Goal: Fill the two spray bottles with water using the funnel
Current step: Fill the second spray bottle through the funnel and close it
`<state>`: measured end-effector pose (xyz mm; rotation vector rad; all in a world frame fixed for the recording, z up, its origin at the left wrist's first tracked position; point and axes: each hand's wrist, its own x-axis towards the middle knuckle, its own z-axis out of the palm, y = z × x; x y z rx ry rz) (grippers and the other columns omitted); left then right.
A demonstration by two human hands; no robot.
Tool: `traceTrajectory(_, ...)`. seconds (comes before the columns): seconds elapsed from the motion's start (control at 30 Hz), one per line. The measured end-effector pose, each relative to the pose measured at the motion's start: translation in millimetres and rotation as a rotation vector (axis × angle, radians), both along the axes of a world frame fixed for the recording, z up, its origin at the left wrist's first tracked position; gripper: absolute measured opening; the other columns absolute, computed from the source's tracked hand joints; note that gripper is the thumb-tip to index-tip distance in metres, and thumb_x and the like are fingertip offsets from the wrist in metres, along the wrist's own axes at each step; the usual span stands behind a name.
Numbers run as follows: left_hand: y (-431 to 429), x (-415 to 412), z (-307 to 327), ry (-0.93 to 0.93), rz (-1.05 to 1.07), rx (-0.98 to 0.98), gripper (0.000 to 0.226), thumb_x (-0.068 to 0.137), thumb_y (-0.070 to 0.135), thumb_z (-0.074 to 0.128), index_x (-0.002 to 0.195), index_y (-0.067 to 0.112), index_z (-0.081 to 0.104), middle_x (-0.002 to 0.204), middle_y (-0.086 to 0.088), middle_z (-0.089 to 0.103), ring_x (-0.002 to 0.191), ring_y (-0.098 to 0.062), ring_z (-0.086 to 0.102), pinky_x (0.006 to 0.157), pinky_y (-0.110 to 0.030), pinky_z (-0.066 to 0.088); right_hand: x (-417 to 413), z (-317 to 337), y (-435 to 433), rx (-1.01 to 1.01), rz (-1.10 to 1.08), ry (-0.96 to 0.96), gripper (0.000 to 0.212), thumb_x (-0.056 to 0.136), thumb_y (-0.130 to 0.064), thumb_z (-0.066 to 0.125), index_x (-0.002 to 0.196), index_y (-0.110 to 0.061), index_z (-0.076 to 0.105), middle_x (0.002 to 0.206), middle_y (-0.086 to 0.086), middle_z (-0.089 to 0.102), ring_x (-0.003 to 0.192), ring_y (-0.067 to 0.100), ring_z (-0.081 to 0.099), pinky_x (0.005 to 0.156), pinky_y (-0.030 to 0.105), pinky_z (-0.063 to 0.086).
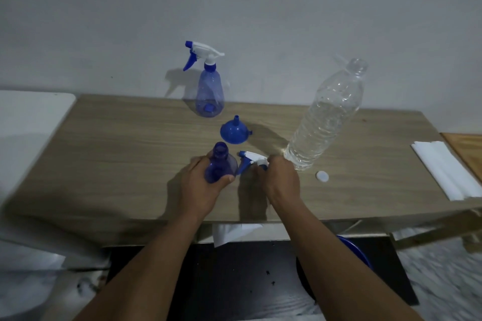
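My left hand (200,185) grips an uncapped blue spray bottle (219,165) standing near the table's front edge. Just right of it, my right hand (280,177) holds that bottle's white and blue trigger head (251,160) at table level. A blue funnel (234,131) lies mouth-down behind them. The second blue spray bottle (209,91), with its trigger head on, stands at the back by the wall. A large clear water bottle (326,117), uncapped and holding water, stands to the right.
The wooden table (117,143) carries a small white cap (322,176) beside the water bottle and folded white paper towels (443,172) at its right end. A white surface (28,122) adjoins the left end. A wall runs right behind the table.
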<state>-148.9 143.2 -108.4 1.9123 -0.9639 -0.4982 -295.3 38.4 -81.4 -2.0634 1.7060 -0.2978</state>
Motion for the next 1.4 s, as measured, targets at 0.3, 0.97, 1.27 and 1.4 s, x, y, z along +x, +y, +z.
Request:
traceTrajectory(0.3,1,2,-4,0.094,-0.016,-0.059,0.062,0.068,0.036,0.086,0.125,0.029,0.061,0.102,0.016,0.069,0.093,0.0,0.064,0.077,-0.015,0.048,49,18,-37,-0.067,0.218,-0.156,0.04,0.094,-0.03,0.064,0.129,-0.012,0.056,0.122,0.01,0.063,0.11,0.029,0.061,0.087,0.037,0.047)
traceTrajectory(0.97,0,4,-9,0.283,-0.043,-0.097,0.071,0.069,0.029,0.089,0.133,0.028,0.058,0.113,0.011,0.071,0.106,-0.004,0.066,0.093,-0.028,0.054,74,12,-89,0.031,0.318,-0.227,0.074,0.078,-0.036,0.08,0.142,-0.018,0.047,0.132,0.005,0.061,0.115,0.026,0.06,0.09,0.032,0.048)
traceTrajectory(1.27,7,-7,9,0.22,-0.007,-0.006,0.048,0.071,0.025,0.086,0.111,0.039,0.062,0.096,0.016,0.071,0.089,0.002,0.065,0.07,-0.008,0.044,36,93,-38,0.002,0.348,-0.5,0.068,0.071,-0.038,0.087,0.129,-0.025,0.055,0.119,-0.003,0.06,0.091,0.01,0.067,0.077,0.025,0.056)
traceTrajectory(1.4,6,-8,10,0.199,0.006,0.002,0.055,0.069,0.024,0.085,0.103,0.058,0.058,0.099,0.015,0.073,0.093,-0.008,0.068,0.082,-0.029,0.053,27,115,-18,0.004,0.35,-0.572,0.075,0.071,-0.037,0.087,0.134,-0.036,0.047,0.115,-0.005,0.059,0.091,0.009,0.067,0.075,0.023,0.054)
